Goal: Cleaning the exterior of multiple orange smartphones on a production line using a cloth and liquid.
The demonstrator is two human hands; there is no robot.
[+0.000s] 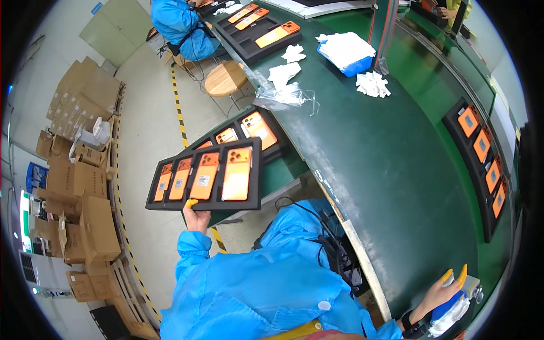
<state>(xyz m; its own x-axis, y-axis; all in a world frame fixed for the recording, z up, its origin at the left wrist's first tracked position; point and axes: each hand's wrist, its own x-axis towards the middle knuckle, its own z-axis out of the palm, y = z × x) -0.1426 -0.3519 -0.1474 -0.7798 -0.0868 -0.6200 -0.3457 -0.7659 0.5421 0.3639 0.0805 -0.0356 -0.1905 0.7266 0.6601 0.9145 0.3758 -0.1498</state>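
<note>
My left hand (196,220), a yellow cot on its thumb, grips the near edge of a black foam tray (212,205). Several orange phones lie in the tray's slots, among them an orange phone (237,175) at its right end; some bear white labels. Behind it, partly covered, another black tray (272,148) with orange phones rests on a green surface beside the bench. At the lower right, my right hand (439,296) has its yellow-tipped fingers apart. It is beside a blue box (447,309) of white cloths and a small metallic object (479,294).
The green workbench (391,170) curves along my right. On it are a clear plastic bag (286,97), crumpled white cloths (372,84) and a blue bin (354,67). A phone tray (481,212) stands at the far right. A stool (225,79) and a co-worker (178,28) are ahead; cardboard boxes (96,226) line the left.
</note>
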